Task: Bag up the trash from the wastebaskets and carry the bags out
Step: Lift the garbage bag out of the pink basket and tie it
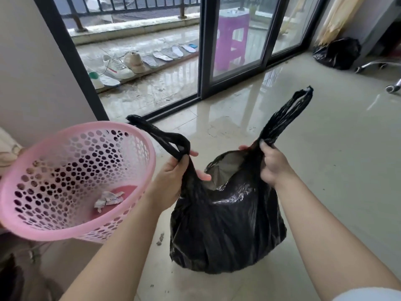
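My left hand [173,170] and right hand [272,165] each grip a handle of the black trash bag [223,224]; pink wastebasket [65,227] tilted left, crumpled paper [108,199] inside.

You're standing in a home, a lived-in room that opens onto a balcony. Ahead of you, dark-framed sliding glass doors [234,51] run across the wall, and beyond them a railing [130,7] lines a wet balcony ledge. Look along that ledge: sneakers [121,65] and a row of insoles [165,54] are laid out side by side, and a purple plastic stool [233,38] stands behind the glass. Under you is glossy pale floor tile [325,148], reflecting the daylight. At the right edge you catch a curtain [338,18], a chrome office-chair base [377,65] on castors, and a pink perforated wastebasket [26,222] at your left.
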Demonstrator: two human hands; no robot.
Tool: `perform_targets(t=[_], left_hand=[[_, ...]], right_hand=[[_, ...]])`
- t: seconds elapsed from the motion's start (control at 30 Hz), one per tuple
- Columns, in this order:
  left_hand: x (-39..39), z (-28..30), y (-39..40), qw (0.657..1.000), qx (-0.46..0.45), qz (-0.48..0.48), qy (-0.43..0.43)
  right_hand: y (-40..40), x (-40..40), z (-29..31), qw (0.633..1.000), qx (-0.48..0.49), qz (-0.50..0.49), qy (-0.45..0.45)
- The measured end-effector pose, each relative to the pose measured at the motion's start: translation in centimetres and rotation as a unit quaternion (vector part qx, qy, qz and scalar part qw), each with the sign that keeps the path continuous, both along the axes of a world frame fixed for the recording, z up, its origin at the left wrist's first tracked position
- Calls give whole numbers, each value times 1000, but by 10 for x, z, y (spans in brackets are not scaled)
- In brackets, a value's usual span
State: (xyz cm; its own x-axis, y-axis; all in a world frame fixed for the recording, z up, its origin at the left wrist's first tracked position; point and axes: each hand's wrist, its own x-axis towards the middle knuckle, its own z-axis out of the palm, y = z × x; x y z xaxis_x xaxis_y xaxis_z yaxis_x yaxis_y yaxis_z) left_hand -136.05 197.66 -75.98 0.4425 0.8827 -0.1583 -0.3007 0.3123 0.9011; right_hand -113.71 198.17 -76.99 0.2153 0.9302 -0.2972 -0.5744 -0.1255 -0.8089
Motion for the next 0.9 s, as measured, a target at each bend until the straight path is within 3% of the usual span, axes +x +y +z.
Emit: perform_targets(t=[0.1,0.17,0.3,0.37,0.43,0.5,0.57,0.63,0.73,0.83,0.9], left_hand=[[11,-8,-2,999,-18,38,-21],[19,-15,2,996,-56,62,-2],[23,-22,6,975,-175,69,117],[20,-23,6,961,-200,15,187],[17,-23,5,953,-168,-43,250],[15,-19,5,967,-113,-60,223],[11,-14,4,976,-65,-61,198],[9,-11,4,972,-35,-63,223],[11,-12,7,968,-49,-50,243],[15,-11,6,982,-77,-23,169],[15,-8,3,990,-79,-57,102]], right_hand=[[2,-10,-1,998,-26,-30,42],[2,-15,-2,997,-68,32,24],[0,-23,-3,955,-158,194,-159],[0,-31,0,920,-155,231,-277],[0,-40,5,864,-117,281,-400],[-1,-47,11,775,-74,346,-524],[-3,-54,18,704,-42,398,-586],[-5,-56,24,668,-19,440,-600],[-8,-57,29,646,-6,493,-583],[-8,-52,25,661,-24,527,-534],[-9,-43,23,678,-62,554,-479]])
